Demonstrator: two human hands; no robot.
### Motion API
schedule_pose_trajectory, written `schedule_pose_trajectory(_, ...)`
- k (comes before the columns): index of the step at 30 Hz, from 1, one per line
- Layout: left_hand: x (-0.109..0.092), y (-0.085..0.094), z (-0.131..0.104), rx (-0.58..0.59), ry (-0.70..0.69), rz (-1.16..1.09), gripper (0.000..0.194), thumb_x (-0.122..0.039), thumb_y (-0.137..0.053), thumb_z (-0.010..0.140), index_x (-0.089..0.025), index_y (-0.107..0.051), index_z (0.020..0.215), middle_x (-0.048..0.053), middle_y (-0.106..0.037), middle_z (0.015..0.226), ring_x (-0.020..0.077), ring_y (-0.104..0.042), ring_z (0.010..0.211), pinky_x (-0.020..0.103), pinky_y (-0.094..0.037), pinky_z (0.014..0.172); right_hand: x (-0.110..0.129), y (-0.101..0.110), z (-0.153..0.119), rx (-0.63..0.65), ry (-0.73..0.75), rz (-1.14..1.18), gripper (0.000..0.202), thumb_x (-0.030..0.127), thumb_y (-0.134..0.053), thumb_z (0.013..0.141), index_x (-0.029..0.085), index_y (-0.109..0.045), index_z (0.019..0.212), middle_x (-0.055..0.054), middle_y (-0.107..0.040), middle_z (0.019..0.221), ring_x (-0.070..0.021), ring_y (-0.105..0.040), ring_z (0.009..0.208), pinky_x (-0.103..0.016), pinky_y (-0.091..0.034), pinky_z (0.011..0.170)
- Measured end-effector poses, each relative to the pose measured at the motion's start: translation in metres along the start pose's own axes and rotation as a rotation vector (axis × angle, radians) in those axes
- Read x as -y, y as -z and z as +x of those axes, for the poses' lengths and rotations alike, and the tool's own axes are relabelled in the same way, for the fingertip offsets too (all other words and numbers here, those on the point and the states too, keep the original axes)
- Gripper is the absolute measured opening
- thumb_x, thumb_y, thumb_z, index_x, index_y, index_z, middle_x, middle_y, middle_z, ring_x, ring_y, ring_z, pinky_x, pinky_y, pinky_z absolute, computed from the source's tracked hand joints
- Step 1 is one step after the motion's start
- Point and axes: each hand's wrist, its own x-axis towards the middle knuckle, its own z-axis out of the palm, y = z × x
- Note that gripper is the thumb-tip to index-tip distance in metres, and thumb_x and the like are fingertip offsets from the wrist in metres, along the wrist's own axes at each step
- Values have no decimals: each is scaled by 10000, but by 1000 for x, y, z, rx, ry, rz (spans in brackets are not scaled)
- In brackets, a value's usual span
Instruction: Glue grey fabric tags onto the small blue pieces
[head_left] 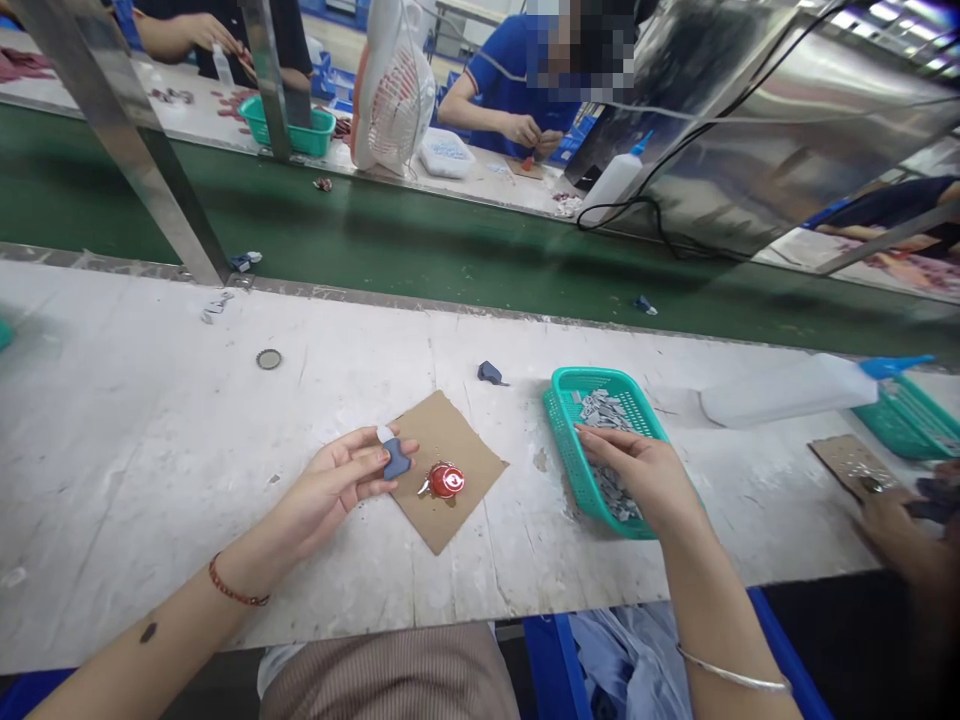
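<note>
My left hand [341, 485] holds a small blue-grey piece with a whitish tip [397, 459] between thumb and fingers, over the left corner of a brown cardboard square [437, 525]. On the cardboard lies a red bottle cap [446, 480] with a white mark, clear wet liquid around it. My right hand [637, 465] is over a green basket [564, 440] of small grey pieces [616, 490]. Its thumb and fingertips are pinched together; whatever they hold is too small to make out.
Behind the cardboard lies a dark blue piece [490, 373]; a metal cap [268, 359] is farther left. A white bottle with blue nozzle [787, 390] lies at right, near another person's hand [896, 525]. A green belt [450, 250] runs behind, with people across it and a metal post [142, 150].
</note>
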Motion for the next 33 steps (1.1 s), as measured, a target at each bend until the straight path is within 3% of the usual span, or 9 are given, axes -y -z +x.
schedule_pose_trajectory(7, -1, 1, 0, -64, -10, -115, 285, -253, -858, 669, -183, -703, 899, 5, -694, 812, 96, -643, 701, 162, -545, 589, 0, 5, 13, 77, -28, 23, 283, 424, -852, 546, 194, -763, 685, -95, -774, 819, -280, -736, 766, -404, -627, 736)
schedule_pose_trajectory(12, 0, 2, -1, -12, 30, 46, 311, -296, -782, 765, -220, -719, 1060, 2, -664, 842, 49, -567, 527, 159, -468, 477, 7, 0, -3, -93, 50, 36, 318, 417, -822, 632, 209, -778, 867, -66, -773, 830, -273, -733, 793, -414, -608, 795)
schedule_pose_trajectory(15, 1, 1, -2, -16, 39, 101, 339, -281, -765, 784, -213, -721, 1113, 21, -683, 891, 40, -556, 525, 174, -492, 536, 24, -14, -29, -163, 189, -21, 287, 401, -793, 696, 217, -780, 916, -64, -768, 803, -273, -731, 788, -411, -610, 769)
schedule_pose_trajectory(19, 0, -1, -2, 22, 47, 88, 291, -285, -664, 871, -191, -717, 1141, 91, -679, 1173, 122, -678, 738, 262, -569, 738, 47, -50, -66, 177, 476, -149, 160, 355, -736, 783, 222, -778, 861, -71, -764, 890, -248, -720, 829, -376, -608, 736)
schedule_pose_trajectory(22, 0, -1, -2, 51, 50, 54, 294, -258, -586, 918, -185, -700, 1178, 103, -691, 1178, 170, -711, 825, 288, -576, 789, 55, -73, -81, 383, 604, -207, 125, 291, -663, 860, 230, -765, 898, -60, -756, 934, -219, -708, 855, -348, -591, 738)
schedule_pose_trajectory(26, 1, 2, -1, 69, 61, 68, 302, -228, -593, 913, -205, -691, 1198, 84, -701, 1175, 158, -719, 830, 255, -577, 787, 59, -88, -83, 430, 667, -267, 135, 198, -629, 887, 223, -750, 939, -54, -733, 941, -195, -682, 851, -314, -555, 717)
schedule_pose_trajectory(33, 3, 3, -1, 95, 68, 98, 294, -246, -643, 886, -219, -704, 1172, 66, -700, 1192, 145, -724, 839, 242, -576, 806, 66, -94, -77, 517, 687, -346, 167, 105, -645, 858, 216, -748, 930, -35, -706, 883, -153, -640, 748, -268, -518, 669)
